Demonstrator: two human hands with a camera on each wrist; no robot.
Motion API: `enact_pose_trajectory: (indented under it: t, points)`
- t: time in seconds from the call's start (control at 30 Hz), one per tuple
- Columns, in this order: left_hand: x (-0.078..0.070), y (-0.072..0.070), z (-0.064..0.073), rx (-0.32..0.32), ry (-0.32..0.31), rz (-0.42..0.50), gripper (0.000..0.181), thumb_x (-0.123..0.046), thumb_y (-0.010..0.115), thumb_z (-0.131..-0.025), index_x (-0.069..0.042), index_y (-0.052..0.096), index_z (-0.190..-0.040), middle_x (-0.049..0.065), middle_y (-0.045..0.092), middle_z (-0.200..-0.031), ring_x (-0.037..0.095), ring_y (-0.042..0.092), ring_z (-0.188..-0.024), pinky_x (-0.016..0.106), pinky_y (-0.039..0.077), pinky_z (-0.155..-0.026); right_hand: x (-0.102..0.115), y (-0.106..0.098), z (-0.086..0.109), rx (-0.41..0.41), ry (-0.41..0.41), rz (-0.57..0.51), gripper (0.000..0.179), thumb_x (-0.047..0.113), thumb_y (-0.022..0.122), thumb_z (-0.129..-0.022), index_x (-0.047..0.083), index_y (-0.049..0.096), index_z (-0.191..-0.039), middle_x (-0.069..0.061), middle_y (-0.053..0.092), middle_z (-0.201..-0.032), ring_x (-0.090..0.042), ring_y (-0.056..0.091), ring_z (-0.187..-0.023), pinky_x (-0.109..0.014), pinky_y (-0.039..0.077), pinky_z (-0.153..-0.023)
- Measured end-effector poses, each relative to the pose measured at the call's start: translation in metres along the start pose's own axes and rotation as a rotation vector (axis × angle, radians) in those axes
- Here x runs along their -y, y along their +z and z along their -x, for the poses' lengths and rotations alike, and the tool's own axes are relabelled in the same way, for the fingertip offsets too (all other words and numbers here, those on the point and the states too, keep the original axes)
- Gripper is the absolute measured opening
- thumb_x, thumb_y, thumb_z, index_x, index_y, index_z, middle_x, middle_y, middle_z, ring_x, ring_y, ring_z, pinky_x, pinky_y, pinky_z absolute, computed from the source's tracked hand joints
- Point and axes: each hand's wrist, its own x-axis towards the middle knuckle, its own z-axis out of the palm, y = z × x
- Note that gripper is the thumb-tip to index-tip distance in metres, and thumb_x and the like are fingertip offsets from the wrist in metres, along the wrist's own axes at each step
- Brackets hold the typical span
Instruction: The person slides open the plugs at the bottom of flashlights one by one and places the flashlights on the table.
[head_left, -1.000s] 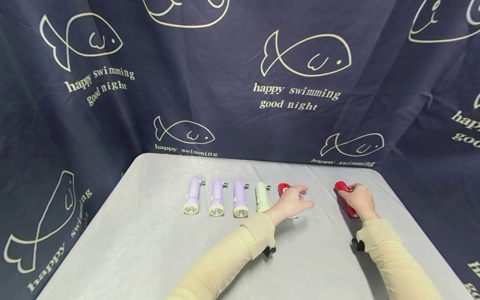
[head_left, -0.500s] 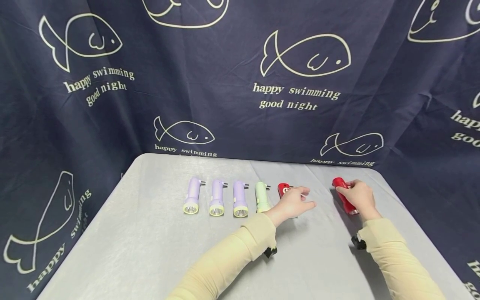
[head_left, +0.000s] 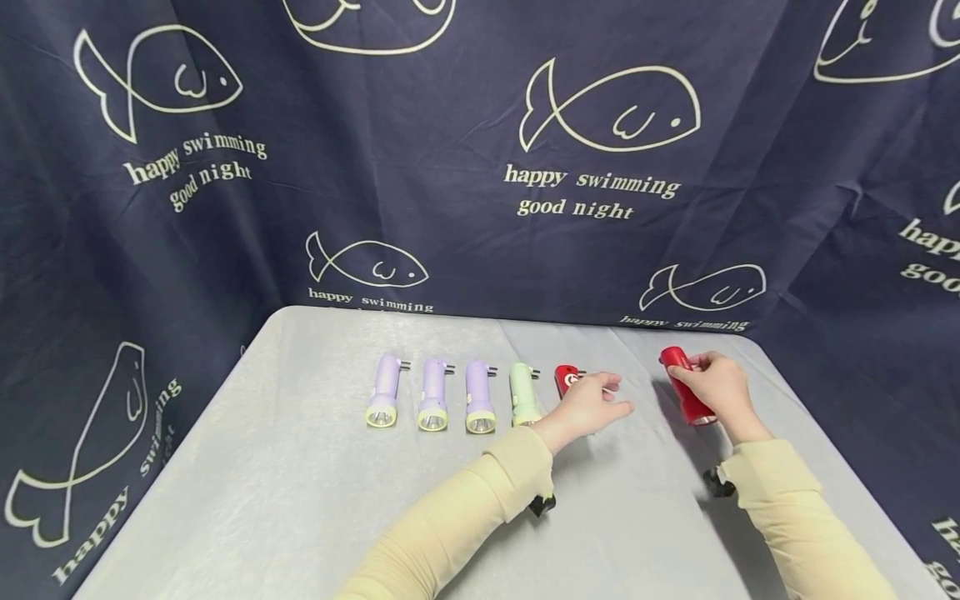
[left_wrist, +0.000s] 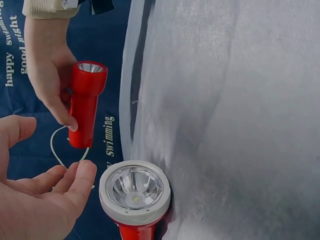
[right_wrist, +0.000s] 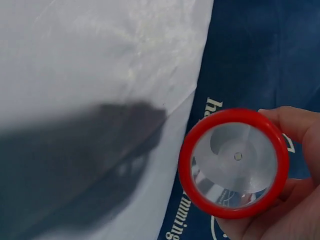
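Observation:
My right hand (head_left: pixel 723 393) grips a solid red flashlight (head_left: pixel 684 387) between thumb and fingers, raised a little off the table at the right. In the right wrist view its red-rimmed lens (right_wrist: pixel 239 156) faces the camera. My left hand (head_left: pixel 587 406) hovers with loosely bent, parted fingers and holds nothing. Partly hidden under that hand lies a second red flashlight (head_left: pixel 567 377). The left wrist view shows this flashlight's white-rimmed head (left_wrist: pixel 134 212) beside my left fingers, with the lifted red flashlight (left_wrist: pixel 85 115) farther off.
To the left, a row holds a green flashlight (head_left: pixel 522 385) and three purple flashlights, one of them this purple flashlight (head_left: pixel 478 385), with prongs pointing right. All lie on a grey-white covered table (head_left: pixel 300 467). A dark blue fish-print curtain (head_left: pixel 480 167) hangs behind.
My right hand has lifted the solid red flashlight off the table and tilted it more upright, shifting it slightly left. The left hand has barely moved.

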Motion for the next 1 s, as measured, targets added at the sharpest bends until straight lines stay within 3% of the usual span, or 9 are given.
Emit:
enact_pose_trajectory:
  t: [0.23, 0.63, 1.0]
  points:
    - [-0.004, 0.002, 0.001, -0.021, -0.005, 0.029, 0.047, -0.027, 0.071, -0.083, -0.01, 0.059, -0.125, 0.002, 0.065, -0.117, 0.008, 0.062, -0.1, 0.013, 0.047, -0.08, 0.01, -0.006, 0.004, -0.006, -0.029, -0.021, 0.044, 0.034, 0.069, -0.081, -0.006, 0.061, -0.098, -0.022, 0.066, -0.085, -0.029, 0.06, -0.072, -0.027, 0.044, -0.055]
    - [-0.009, 0.005, 0.002, -0.032, -0.013, 0.074, 0.046, -0.028, 0.072, -0.082, -0.012, 0.06, -0.123, -0.001, 0.067, -0.113, 0.004, 0.063, -0.093, 0.012, 0.048, -0.074, 0.034, -0.016, 0.015, 0.01, -0.048, -0.061, 0.045, 0.035, 0.071, -0.082, -0.006, 0.062, -0.1, -0.02, 0.066, -0.087, -0.012, 0.056, -0.065, -0.025, 0.046, -0.054]
    - [-0.01, 0.005, 0.002, -0.025, -0.019, 0.153, 0.044, -0.028, 0.072, -0.083, -0.012, 0.06, -0.122, -0.003, 0.067, -0.11, 0.003, 0.062, -0.091, 0.014, 0.049, -0.071, 0.06, -0.021, 0.029, 0.002, -0.106, -0.097, 0.045, 0.036, 0.07, -0.082, -0.003, 0.062, -0.103, -0.022, 0.067, -0.093, -0.028, 0.062, -0.075, -0.025, 0.046, -0.057]
